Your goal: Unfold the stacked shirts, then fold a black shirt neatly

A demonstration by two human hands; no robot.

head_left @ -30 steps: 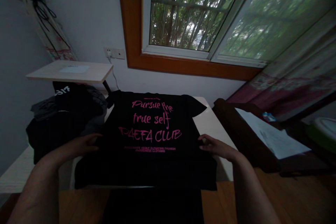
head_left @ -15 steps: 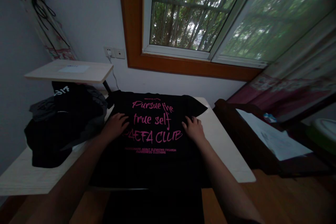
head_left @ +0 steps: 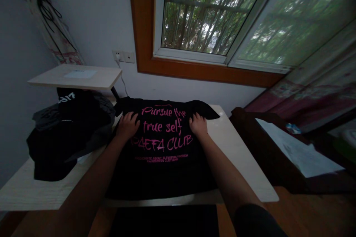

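A black T-shirt (head_left: 161, 177) with pink lettering lies spread on the pale desk (head_left: 244, 166), its collar end toward the wall. On its left side, beside the lettering, rests my left hand (head_left: 128, 124), fingers stretched out and slightly apart. My right hand (head_left: 198, 124) lies on the shirt's right side below the sleeve, also with fingers spread. Both hands press on the cloth from above; neither grips a fold that I can see. The left sleeve is partly hidden near the dark clothes.
A heap of dark clothes (head_left: 63, 133) lies on the desk's left, partly under a raised shelf (head_left: 102, 77) with a paper on it. Right of the desk stands dark brown furniture (head_left: 250, 137) bearing a white sheet (head_left: 294, 152). A window (head_left: 205, 18) is behind.
Both hands have slid up the shirt toward the collar end. The shirt's lower hem now lies on the desk near its front edge, with a strip of desk showing below it.
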